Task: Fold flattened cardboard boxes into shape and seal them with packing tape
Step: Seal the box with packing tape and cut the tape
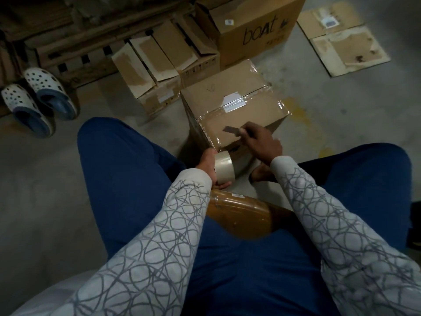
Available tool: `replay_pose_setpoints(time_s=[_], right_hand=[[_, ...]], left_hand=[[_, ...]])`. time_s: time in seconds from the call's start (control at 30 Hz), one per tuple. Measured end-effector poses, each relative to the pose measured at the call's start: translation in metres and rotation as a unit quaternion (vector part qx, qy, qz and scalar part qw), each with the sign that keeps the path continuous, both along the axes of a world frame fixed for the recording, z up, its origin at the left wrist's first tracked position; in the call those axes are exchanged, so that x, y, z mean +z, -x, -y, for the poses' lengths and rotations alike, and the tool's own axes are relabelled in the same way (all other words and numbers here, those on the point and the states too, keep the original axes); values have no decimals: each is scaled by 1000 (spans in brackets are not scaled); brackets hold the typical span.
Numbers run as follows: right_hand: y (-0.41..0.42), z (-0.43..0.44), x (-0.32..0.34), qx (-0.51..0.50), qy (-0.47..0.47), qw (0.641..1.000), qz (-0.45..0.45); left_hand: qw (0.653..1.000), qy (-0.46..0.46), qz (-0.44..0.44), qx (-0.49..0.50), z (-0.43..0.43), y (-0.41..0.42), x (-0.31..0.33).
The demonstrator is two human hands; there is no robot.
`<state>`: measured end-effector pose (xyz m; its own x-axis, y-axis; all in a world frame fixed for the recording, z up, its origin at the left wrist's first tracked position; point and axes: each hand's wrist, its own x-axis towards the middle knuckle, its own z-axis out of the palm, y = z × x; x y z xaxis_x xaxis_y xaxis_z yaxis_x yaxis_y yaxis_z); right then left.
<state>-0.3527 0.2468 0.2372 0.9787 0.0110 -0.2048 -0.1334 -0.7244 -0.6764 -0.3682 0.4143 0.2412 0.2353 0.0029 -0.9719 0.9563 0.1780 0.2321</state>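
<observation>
A closed cardboard box [230, 96] stands on the floor between my knees, its top seam and edges covered with clear tape. My left hand [208, 164] grips a roll of clear packing tape [224, 167] at the box's near lower corner, with a strip of tape running up to the box edge. My right hand [262, 141] holds a small cutter blade [232, 131] over the box's near top edge. A package wrapped in brown tape [241, 215] lies in my lap.
Several open small cartons [157, 65] and a large printed box [255, 28] stand behind the taped box. Flattened cardboard [344, 39] lies on the floor at the upper right. A pair of clogs [38, 99] sits at the left. Stacked cardboard fills the far left.
</observation>
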Motion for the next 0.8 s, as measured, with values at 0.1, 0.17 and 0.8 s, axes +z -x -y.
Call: replay_pose_setpoints(time_s=[0.1, 0.17, 0.8], right_hand=[[3, -32, -9, -12, -151, 986, -75], [2, -43, -24, -35, -177, 979, -90], [-19, -44, -41, -69, -226, 965, -112]], left_hand=[[1000, 6, -11, 1, 1, -2, 6], [1000, 4, -17, -9, 0, -3, 7], [996, 58, -52, 32, -8, -7, 11]])
